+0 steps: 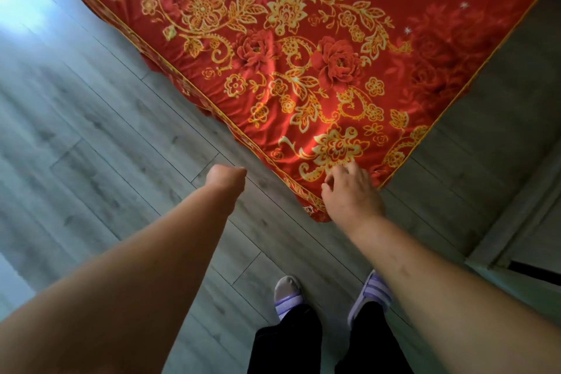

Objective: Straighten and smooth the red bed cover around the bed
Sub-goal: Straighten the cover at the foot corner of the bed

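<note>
The red bed cover, printed with gold flowers and edged in gold piping, lies over the bed and fills the upper middle of the view. Its near corner points toward me and hangs down at the bed's corner. My right hand rests on that corner with the fingers curled against the fabric; whether it pinches the cloth I cannot tell. My left hand hovers over the floor just left of the cover's edge, bent down at the wrist with its fingers hidden, touching nothing I can see.
Grey wood-plank floor runs along the bed's left side and under my feet, in purple striped slippers. A pale door frame or baseboard stands at the right, close to the bed's right edge. Bright light falls at the far left.
</note>
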`<action>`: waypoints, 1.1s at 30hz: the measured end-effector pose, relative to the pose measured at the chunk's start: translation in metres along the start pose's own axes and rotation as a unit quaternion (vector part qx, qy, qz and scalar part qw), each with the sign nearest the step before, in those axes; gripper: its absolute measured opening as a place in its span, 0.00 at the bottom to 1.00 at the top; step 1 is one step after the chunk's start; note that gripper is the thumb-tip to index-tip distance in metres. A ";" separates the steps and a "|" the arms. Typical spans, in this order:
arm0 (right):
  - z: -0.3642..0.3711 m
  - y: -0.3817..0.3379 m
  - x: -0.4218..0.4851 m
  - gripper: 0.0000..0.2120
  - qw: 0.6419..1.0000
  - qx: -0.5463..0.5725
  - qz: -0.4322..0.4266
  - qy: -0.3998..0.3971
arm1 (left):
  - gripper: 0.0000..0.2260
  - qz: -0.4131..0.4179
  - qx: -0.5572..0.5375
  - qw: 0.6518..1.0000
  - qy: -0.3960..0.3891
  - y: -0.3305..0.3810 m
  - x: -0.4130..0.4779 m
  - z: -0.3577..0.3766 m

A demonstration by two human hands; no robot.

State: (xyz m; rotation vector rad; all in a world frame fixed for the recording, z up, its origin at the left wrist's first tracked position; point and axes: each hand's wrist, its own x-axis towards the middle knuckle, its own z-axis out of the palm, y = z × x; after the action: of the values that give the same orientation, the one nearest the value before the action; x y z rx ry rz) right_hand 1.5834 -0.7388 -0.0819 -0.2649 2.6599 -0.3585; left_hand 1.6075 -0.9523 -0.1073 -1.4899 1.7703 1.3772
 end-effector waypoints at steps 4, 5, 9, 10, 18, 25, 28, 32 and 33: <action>-0.017 -0.037 0.010 0.07 0.999 0.014 -0.034 -0.032 | 0.13 0.029 -0.027 0.999 0.010 0.023 -0.008 -0.048; -0.020 -0.046 0.014 0.07 0.998 0.022 -0.043 -0.047 | 0.11 0.038 -0.033 0.999 0.016 0.028 -0.008 -0.058; -0.018 -0.090 0.045 0.08 0.993 0.039 -0.089 -0.069 | 0.11 0.056 -0.040 0.997 0.029 0.048 0.007 -0.088; -0.015 -0.100 0.054 0.09 0.992 0.042 -0.096 -0.066 | 0.10 0.058 -0.039 0.997 0.029 0.051 0.010 -0.091; 0.039 -0.186 0.167 0.22 0.988 -0.071 -0.130 -0.036 | 0.05 0.084 -0.027 0.995 0.039 0.091 0.088 -0.108; 0.054 -0.202 0.174 0.10 0.968 -0.143 -0.167 -0.118 | 0.06 0.078 -0.004 0.996 0.039 0.117 0.123 -0.125; 0.053 -0.202 0.164 0.12 0.976 -0.091 -0.164 -0.115 | 0.05 0.085 0.006 0.996 0.033 0.135 0.123 -0.142; 0.036 -0.220 0.194 0.23 0.994 -0.079 -0.066 -0.036 | 0.06 0.105 0.004 0.994 0.038 0.163 0.133 -0.179; 0.034 -0.225 0.202 0.23 0.993 -0.089 -0.061 -0.049 | 0.06 0.107 0.002 0.993 0.041 0.168 0.138 -0.187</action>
State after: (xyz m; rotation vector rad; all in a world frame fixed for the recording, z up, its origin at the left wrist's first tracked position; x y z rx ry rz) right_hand 1.4485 -1.0078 -0.1272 -0.4898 2.5867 -0.1418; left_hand 1.4570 -1.1954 -0.0785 -1.4068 2.0328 1.4291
